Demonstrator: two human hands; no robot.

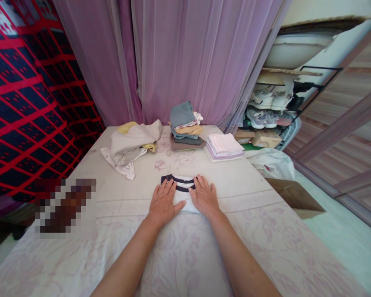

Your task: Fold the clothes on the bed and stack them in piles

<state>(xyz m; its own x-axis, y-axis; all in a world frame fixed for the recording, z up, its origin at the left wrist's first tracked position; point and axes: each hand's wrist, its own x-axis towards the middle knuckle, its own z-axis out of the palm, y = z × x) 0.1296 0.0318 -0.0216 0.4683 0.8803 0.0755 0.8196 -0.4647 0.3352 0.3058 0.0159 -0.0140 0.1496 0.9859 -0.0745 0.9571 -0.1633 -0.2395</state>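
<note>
Both hands lie flat, palms down and fingers spread, on a small folded white garment (183, 190) with a dark navy trim, which sits on the bed (266, 231) in front of the person. The left hand (162, 202) covers the garment's left half, its fingertips reaching the dark band at the far edge; the right hand (205, 196) covers the right half, fingers pointing away toward the curtain. Neither hand grips anything: each simply presses open on the cloth, and a strip of white fabric shows between the two thumbs. The garment lies directly under and between the hands, its striped far edge peeking out just beyond the fingertips. Farther up the pale floral bedcover, well apart from the hands, rests a loose heap of unfolded clothes (132, 144) on the left, a folded stack (185, 126) topped by a grey-blue piece in the middle, and a neat pile of pale striped cloths (224, 145) on the right. A mauve curtain (204, 53) hangs behind the bed, and a shoe rack (272, 107) stands off to the right beside it.
</note>
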